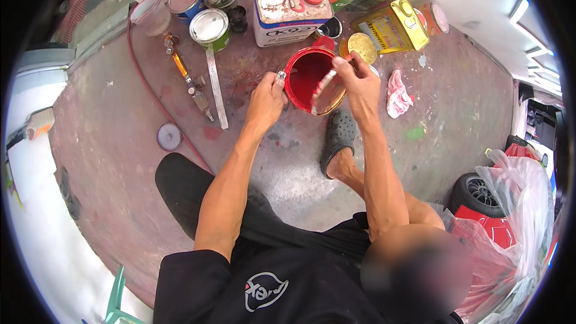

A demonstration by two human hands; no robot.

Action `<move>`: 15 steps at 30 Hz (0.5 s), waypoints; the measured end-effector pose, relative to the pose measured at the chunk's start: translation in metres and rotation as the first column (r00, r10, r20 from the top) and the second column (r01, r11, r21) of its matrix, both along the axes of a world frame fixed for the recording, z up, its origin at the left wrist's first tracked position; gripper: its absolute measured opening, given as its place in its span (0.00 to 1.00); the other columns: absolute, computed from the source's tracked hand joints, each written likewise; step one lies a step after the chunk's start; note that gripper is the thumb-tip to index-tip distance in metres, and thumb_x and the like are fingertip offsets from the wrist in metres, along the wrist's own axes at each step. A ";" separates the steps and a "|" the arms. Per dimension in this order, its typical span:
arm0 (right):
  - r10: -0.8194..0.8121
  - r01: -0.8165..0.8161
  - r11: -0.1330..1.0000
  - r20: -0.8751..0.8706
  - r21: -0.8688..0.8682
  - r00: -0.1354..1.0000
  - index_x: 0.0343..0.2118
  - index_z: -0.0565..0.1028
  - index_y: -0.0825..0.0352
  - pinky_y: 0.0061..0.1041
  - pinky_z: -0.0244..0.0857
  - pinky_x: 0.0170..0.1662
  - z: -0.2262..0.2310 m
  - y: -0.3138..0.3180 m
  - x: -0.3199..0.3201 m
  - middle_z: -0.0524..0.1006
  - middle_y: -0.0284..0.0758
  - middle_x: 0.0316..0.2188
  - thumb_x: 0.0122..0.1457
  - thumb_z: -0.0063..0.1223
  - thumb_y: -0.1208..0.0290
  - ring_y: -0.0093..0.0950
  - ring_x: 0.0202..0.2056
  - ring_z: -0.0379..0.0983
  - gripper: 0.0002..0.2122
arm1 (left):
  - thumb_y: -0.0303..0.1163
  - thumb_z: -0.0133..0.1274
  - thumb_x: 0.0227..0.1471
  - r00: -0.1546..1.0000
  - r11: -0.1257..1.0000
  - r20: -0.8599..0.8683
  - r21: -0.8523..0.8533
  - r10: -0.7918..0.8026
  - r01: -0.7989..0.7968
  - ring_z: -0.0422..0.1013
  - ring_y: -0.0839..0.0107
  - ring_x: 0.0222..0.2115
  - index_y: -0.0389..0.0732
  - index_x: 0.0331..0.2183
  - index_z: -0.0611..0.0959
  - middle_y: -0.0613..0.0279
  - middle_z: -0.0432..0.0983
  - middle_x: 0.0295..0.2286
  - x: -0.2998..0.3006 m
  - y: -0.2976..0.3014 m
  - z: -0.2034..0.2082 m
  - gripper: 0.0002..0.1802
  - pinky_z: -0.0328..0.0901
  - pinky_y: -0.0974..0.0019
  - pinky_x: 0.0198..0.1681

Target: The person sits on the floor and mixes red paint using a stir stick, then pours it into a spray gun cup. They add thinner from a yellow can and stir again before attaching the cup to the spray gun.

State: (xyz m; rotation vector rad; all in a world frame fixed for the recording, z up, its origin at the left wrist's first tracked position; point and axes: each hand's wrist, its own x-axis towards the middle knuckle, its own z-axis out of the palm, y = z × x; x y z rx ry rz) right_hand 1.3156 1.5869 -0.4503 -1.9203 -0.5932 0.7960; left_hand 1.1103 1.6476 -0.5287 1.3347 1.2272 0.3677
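Observation:
A round can of red paint (302,79) is tilted between my hands, its mouth facing me and the inside coated deep red. My left hand (266,101) is closed on the can's left edge by the metal handle lug. In my right hand (362,87) is a paint can lid (330,92), pinched at its edge and held slanted over the right part of the opening. The lid's rim is smeared with red. Just below the can is my foot in a dark clog (339,137).
A large rectangular tin (291,15), a yellow tin (393,27) and a white-topped can (209,27) stand beyond. A metal strip (217,93), an orange air-line tool (183,72), a hose (157,99) and a red-stained cloth (398,95) lie around. A wheel (477,195) is at right.

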 end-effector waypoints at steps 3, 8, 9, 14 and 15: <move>0.028 0.025 0.982 0.271 -0.189 0.962 0.66 0.70 0.87 0.29 0.75 0.57 -0.002 0.024 -0.014 0.85 0.52 0.50 0.52 0.74 0.40 0.33 0.50 0.84 0.53 | 0.39 0.46 0.76 1.000 1.000 -0.011 0.004 0.002 -0.002 0.74 0.70 0.30 0.40 0.41 0.80 0.63 0.80 0.26 0.003 0.006 0.001 0.15 0.69 0.60 0.39; -0.023 0.023 0.999 0.022 -0.024 0.999 0.67 0.70 0.85 0.24 0.73 0.53 0.002 0.012 0.003 0.86 0.43 0.46 0.57 0.75 0.50 0.25 0.47 0.82 0.46 | 0.39 0.46 0.75 1.000 0.999 -0.005 -0.053 -0.003 0.003 0.75 0.68 0.30 0.39 0.40 0.80 0.62 0.81 0.27 0.007 0.007 0.005 0.15 0.70 0.58 0.41; -0.026 0.027 0.999 -0.036 0.024 0.999 0.68 0.70 0.84 0.23 0.73 0.53 -0.001 0.005 0.009 0.86 0.42 0.45 0.58 0.74 0.52 0.24 0.47 0.81 0.45 | 0.39 0.46 0.75 1.000 0.999 -0.010 -0.034 0.003 -0.003 0.76 0.69 0.31 0.39 0.40 0.80 0.62 0.82 0.27 0.009 0.007 0.002 0.15 0.70 0.58 0.41; 0.022 -0.014 0.998 -0.135 0.056 0.991 0.71 0.68 0.79 0.29 0.74 0.55 -0.009 -0.006 0.026 0.84 0.43 0.55 0.64 0.71 0.54 0.27 0.52 0.80 0.41 | 0.40 0.47 0.76 1.000 1.000 0.003 0.003 0.013 -0.013 0.77 0.67 0.31 0.39 0.40 0.80 0.60 0.83 0.27 0.014 0.006 -0.001 0.15 0.70 0.57 0.42; 0.020 -0.015 0.999 -0.104 0.045 0.994 0.71 0.68 0.80 0.29 0.74 0.56 -0.008 -0.005 0.026 0.84 0.43 0.53 0.63 0.72 0.53 0.28 0.51 0.81 0.42 | 0.40 0.47 0.76 1.000 1.000 -0.007 0.002 0.009 -0.009 0.78 0.66 0.32 0.39 0.40 0.80 0.60 0.83 0.27 0.015 0.006 0.001 0.15 0.70 0.57 0.42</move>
